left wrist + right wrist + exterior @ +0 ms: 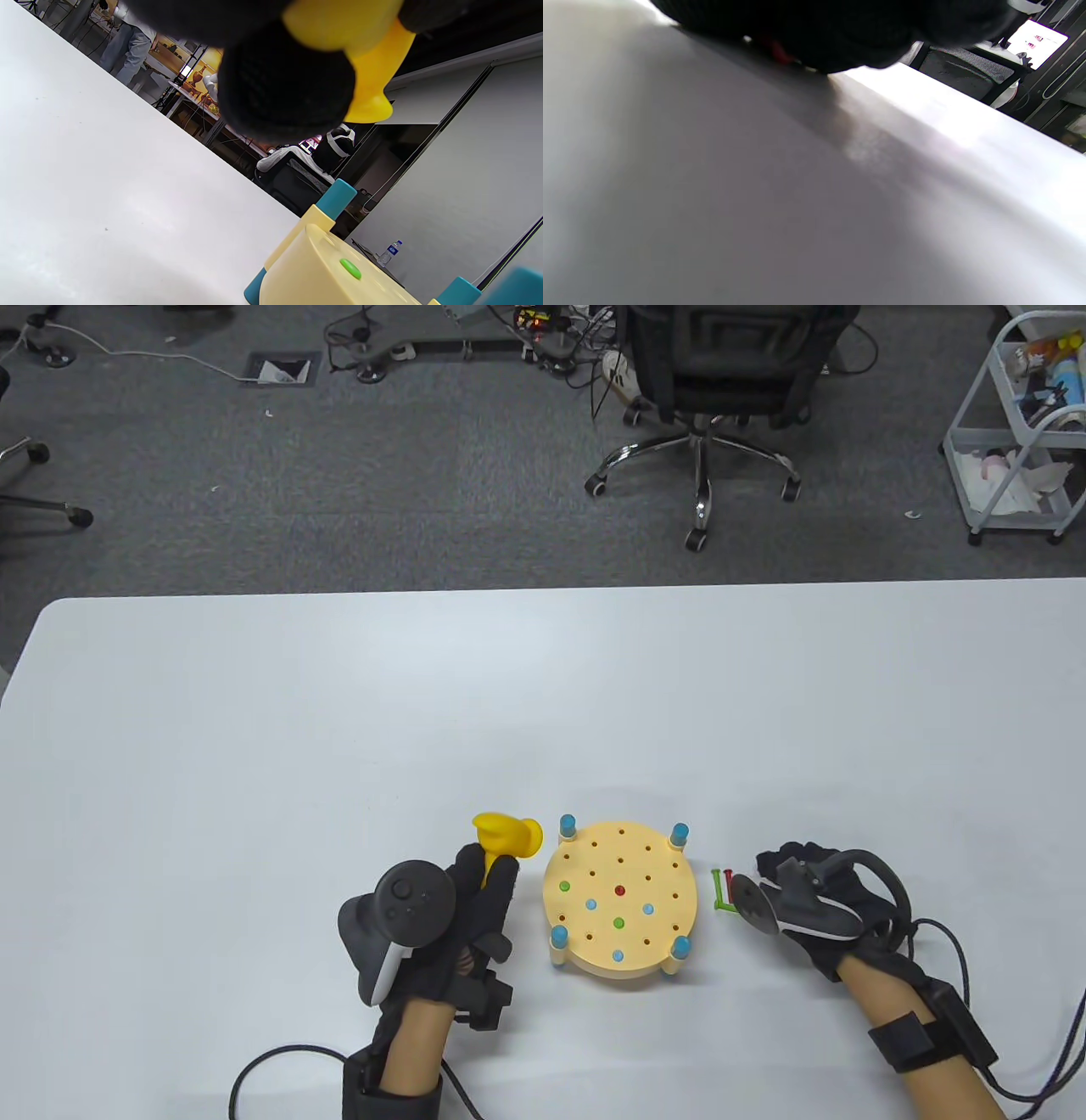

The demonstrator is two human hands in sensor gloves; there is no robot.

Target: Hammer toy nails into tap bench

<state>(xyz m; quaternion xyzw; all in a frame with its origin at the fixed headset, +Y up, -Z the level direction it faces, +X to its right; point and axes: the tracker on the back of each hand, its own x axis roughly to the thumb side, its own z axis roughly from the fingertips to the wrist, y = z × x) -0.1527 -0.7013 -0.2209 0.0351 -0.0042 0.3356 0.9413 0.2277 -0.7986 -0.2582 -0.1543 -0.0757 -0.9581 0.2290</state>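
A round pale-yellow tap bench with blue corner posts stands at the table's front middle. Several green, red and blue toy nails sit flush in its holes. My left hand, just left of the bench, grips the handle of a yellow toy hammer, whose head points away from me. In the left wrist view the hammer sits between my gloved fingers above the bench. A loose green nail and red nail lie right of the bench. My right hand rests on the table at these nails; the tracker hides its fingertips.
The white table stretches wide behind and to the left of the bench. Beyond its far edge are a black office chair and a white cart. Cables trail from both wrists at the table's front edge.
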